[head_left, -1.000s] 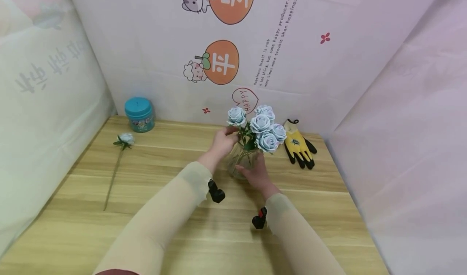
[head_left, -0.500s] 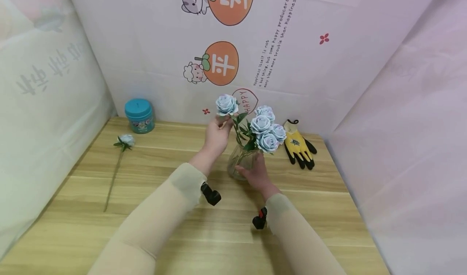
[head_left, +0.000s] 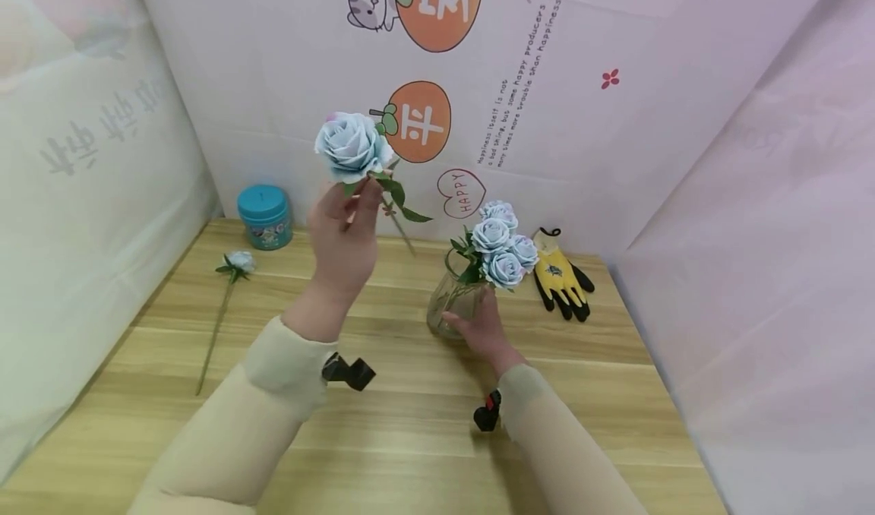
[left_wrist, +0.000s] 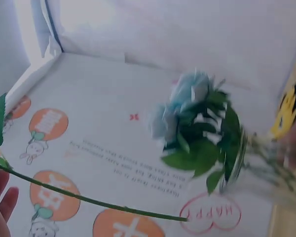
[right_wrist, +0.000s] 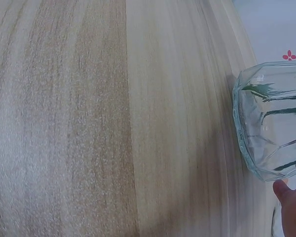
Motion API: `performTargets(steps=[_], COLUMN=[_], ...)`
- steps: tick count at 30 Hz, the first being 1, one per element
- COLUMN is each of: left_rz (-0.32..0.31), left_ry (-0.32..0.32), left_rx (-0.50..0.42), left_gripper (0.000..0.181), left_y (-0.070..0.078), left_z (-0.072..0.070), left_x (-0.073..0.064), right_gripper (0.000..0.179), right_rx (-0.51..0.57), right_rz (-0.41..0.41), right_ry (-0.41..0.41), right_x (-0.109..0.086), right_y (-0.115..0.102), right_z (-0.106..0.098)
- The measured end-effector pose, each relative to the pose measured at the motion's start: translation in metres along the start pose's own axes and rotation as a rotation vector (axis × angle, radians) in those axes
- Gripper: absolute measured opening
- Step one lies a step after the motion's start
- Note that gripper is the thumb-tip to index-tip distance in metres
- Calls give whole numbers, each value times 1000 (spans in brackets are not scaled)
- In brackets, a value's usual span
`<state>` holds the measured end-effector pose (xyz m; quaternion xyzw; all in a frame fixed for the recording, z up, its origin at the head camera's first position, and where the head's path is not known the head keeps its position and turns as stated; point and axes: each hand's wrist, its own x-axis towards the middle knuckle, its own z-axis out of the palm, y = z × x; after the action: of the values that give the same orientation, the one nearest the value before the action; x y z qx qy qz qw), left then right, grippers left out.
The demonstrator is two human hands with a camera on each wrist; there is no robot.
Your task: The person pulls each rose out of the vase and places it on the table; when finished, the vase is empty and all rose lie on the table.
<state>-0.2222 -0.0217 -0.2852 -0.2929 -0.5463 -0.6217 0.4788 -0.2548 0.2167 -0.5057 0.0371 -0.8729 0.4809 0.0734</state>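
Note:
High over the table's left-middle, my left hand point(head_left: 344, 241) pinches a pale blue rose point(head_left: 351, 147) just under its bloom. The bare end of its green stem point(left_wrist: 98, 202) hangs free, outside the vase, slanting down to the right. My right hand point(head_left: 484, 327) grips the side of a clear glass vase point(head_left: 442, 308), thumb on the near side. Several pale blue roses point(head_left: 504, 269) with green leaves lean to the right in the vase. Through the faceted glass point(right_wrist: 266, 153) in the right wrist view, their stems show near the base.
Another blue rose point(head_left: 238, 261) lies on the wooden table point(head_left: 383, 439) at the left. Behind it stands a blue lidded tub point(head_left: 263, 216). Yellow and black gloves point(head_left: 562, 278) lie right of the vase. Printed white cloth walls point(head_left: 294, 67) enclose the back and sides.
My left hand has drawn one rose up out of the vase and carried it left and toward me. My right hand has stayed on the vase.

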Motion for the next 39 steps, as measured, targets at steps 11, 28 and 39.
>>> performTargets(steps=[11,28,39], left_rz=[-390,-1180,-1183], left_ry=[14,-617,-676], left_rx=[366,802,937], left_gripper=[17,47,49], left_y=[-48,-131,-144], left_z=[-93,-194,-207], left_x=[-2,-65,-85], right_gripper=[107,104,100], right_rx=[-20,-1,9], right_rz=[71,63,35], right_ry=[-39,-21,-15], right_x=[-4,-4,-5], right_y=[-5,-6,-4], right_z=[-6,-4,-1])
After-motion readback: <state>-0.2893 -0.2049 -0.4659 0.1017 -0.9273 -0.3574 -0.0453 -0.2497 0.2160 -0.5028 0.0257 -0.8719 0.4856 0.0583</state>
